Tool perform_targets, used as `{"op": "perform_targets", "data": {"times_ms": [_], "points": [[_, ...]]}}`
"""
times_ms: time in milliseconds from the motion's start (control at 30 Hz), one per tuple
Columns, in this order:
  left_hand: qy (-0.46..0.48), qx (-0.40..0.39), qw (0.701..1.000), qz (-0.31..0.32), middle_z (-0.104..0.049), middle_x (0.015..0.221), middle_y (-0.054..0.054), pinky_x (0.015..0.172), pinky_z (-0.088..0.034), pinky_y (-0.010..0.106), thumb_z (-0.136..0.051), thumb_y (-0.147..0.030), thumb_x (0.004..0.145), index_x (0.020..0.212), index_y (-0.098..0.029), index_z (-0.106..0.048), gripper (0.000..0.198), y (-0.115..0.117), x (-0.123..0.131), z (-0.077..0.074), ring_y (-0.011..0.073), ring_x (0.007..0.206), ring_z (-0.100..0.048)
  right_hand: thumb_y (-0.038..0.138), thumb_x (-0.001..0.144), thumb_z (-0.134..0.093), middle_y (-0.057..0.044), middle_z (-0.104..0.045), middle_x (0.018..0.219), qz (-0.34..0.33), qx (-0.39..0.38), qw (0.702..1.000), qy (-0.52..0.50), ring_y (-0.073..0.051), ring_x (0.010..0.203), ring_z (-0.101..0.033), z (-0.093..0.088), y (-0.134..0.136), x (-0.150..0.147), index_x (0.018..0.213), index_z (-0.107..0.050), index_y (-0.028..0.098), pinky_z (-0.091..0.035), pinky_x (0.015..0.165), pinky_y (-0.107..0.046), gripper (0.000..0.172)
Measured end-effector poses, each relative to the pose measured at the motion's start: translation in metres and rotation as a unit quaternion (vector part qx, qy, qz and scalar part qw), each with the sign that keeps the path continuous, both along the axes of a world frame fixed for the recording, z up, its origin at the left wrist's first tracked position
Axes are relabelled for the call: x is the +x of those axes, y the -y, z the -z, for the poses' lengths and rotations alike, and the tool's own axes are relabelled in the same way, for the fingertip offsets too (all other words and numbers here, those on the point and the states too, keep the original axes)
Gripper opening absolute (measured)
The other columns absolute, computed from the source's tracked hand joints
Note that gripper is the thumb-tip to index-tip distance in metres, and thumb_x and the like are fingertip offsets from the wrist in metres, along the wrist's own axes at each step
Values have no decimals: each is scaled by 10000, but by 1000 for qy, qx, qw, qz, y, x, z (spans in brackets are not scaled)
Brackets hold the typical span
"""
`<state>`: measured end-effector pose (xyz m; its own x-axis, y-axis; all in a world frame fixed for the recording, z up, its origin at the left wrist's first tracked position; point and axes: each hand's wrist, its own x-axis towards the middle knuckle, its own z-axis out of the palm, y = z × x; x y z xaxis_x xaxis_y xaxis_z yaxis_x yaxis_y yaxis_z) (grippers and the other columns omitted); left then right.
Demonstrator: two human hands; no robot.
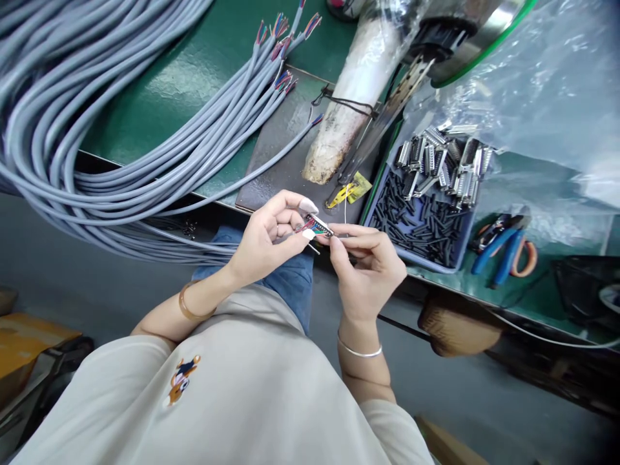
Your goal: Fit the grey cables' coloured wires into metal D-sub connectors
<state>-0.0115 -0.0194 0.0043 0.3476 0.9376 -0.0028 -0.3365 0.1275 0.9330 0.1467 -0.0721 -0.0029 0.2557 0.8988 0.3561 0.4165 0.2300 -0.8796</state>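
Note:
Close to the table's front edge, my left hand (268, 236) is closed, thumb and fingers pinching a small multi-pin connector (320, 225) with thin coloured wires on it. A white covering shows on the thumb tip and on one fingertip. My right hand (369, 265) is closed too, its thumb and forefinger gripping the connector's right end. Just beyond the fingers, a soldering iron (356, 152) slants downward with its tip near a yellow clip-like piece (341, 195). How each wire joins the pins is too small to make out.
A thick bundle of grey cables (194, 152) with stripped coloured ends lies at left. A plastic-wrapped white tube (339, 123) points toward me. At right, a blue tray (458, 255) holds black sleeves (411, 223) and metal connectors (436, 158), beside blue-handled pliers (506, 248) and orange-handled scissors (524, 258).

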Motion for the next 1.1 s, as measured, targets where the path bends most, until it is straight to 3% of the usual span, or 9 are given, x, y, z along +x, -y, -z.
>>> {"op": "perform_targets", "data": {"times_ms": [200, 433, 667, 833, 967, 1100], "points": [[-3, 58, 998, -25, -621, 763, -11, 595, -486, 150, -740, -245, 853, 835, -154, -622, 149, 3, 3, 2, 51, 621, -569, 166, 884, -730, -22, -786, 995, -29, -6, 999, -43, -142, 815, -781, 1, -2, 0, 854, -650, 204, -649, 713, -250, 93], [-87, 64, 993, -50, -560, 719, -23, 499, -360, 144, -707, -211, 860, 839, -153, -626, 102, 7, 6, 5, 26, 549, -429, 76, 844, -750, -11, -800, 1008, 32, 129, 980, 146, -157, 920, -768, 7, -7, 1, 933, -696, 226, -628, 824, -303, 182], [-98, 66, 990, -82, -592, 726, -13, 482, -377, 147, -710, -179, 832, 801, -150, -638, 84, 5, 8, 6, 29, 540, -454, 70, 840, -750, -12, -798, 1002, 28, 135, 978, 155, -161, 912, -767, 11, -10, 2, 935, -680, 228, -628, 809, -304, 198], [-57, 16, 995, -79, -594, 745, -27, 444, -427, 141, -734, -216, 821, 814, -157, -619, 129, 5, 13, 9, 28, 496, -507, 76, 859, -718, -44, -795, 1058, 10, 132, 981, 141, -173, 947, -775, 14, -11, 1, 940, -636, 222, -641, 804, -304, 187], [-76, 8, 988, -131, -638, 780, -22, 439, -402, 129, -763, -141, 735, 750, -157, -574, 191, 4, 19, 10, 8, 483, -493, 77, 859, -712, -47, -800, 1072, 11, 148, 971, 188, -171, 925, -784, 14, -14, 0, 909, -605, 223, -644, 779, -280, 188], [-90, 35, 981, -168, -658, 770, -17, 444, -372, 125, -702, -128, 747, 724, -163, -544, 163, 0, 24, 9, 5, 488, -463, 63, 849, -708, -51, -797, 1089, 3, 157, 970, 187, -168, 913, -781, 13, -18, 1, 894, -587, 228, -654, 759, -281, 210]]}}
